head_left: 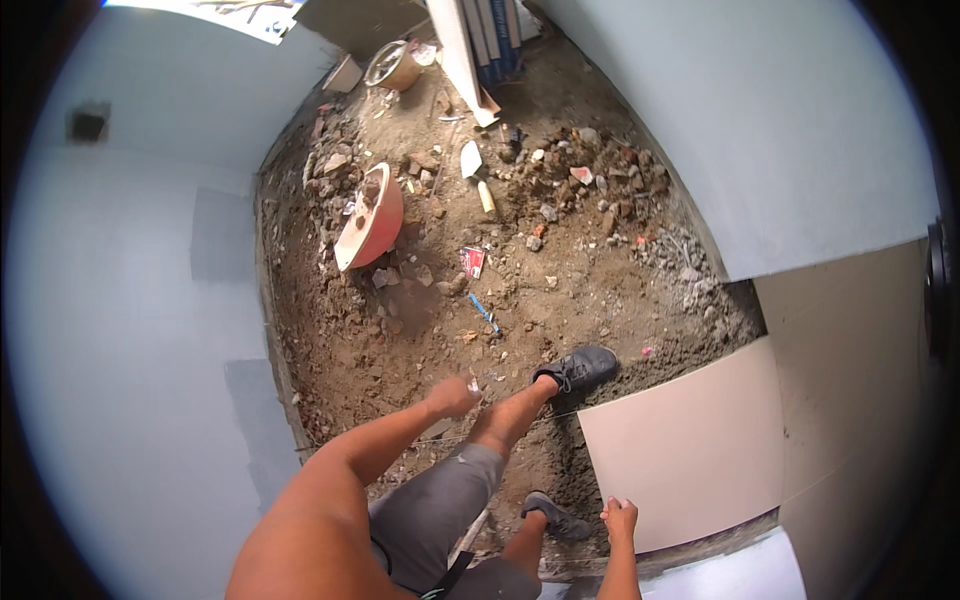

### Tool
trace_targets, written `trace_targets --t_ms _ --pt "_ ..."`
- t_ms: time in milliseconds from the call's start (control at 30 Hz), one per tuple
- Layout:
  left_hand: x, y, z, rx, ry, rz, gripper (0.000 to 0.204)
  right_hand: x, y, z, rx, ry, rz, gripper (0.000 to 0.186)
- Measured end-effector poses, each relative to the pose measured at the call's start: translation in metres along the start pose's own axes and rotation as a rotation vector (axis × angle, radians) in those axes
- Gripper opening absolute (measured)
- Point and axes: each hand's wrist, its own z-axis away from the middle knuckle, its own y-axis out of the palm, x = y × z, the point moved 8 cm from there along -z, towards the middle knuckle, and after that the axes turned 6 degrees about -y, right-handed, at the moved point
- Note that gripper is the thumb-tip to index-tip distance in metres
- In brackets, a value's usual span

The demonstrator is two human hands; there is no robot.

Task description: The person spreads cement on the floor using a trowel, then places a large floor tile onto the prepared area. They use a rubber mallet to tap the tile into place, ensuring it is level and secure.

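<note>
My left hand (455, 397) is closed in a fist above the dirt, in front of my bent leg. A small whitish bit shows at its fingers, too small to name. My right hand (620, 517) is curled closed over the left edge of a large beige floor tile (690, 440). Whether it touches the tile or pinches something is not clear. A thin string (540, 415) runs across the ground from the tile's far left corner toward the left wall. Dark wet mortar (572, 465) lies along the tile's left side.
Ahead on the rubble floor lie a trowel (486, 196), a blue strip-like object (484, 313) and a red packet (473, 262). A tilted pink basin (374, 225) stands left, a bucket (393, 66) farther back. Boxes (492, 40) stand at the far end. Pale walls (760, 120) flank both sides.
</note>
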Motion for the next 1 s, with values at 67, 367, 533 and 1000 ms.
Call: trace_targets --t_ms 67,367,533,1000 --pt "-0.008 0.013 0.011 0.010 0.047 0.046 0.068 0.025 -0.016 0.014 -0.037 -0.012 -0.045 0.033" --pt "0.006 -0.008 0.006 -0.027 0.029 0.177 0.067 0.048 -0.040 0.065 -0.091 0.069 -0.112 0.025" --pt "0.025 -0.105 0.033 0.105 -0.056 0.265 0.051 0.049 -0.093 0.209 -0.148 0.274 -0.077 0.024" --pt "-0.009 -0.350 0.024 -0.193 0.191 0.636 0.053 0.183 -0.179 0.260 -0.277 0.275 -0.211 0.029"
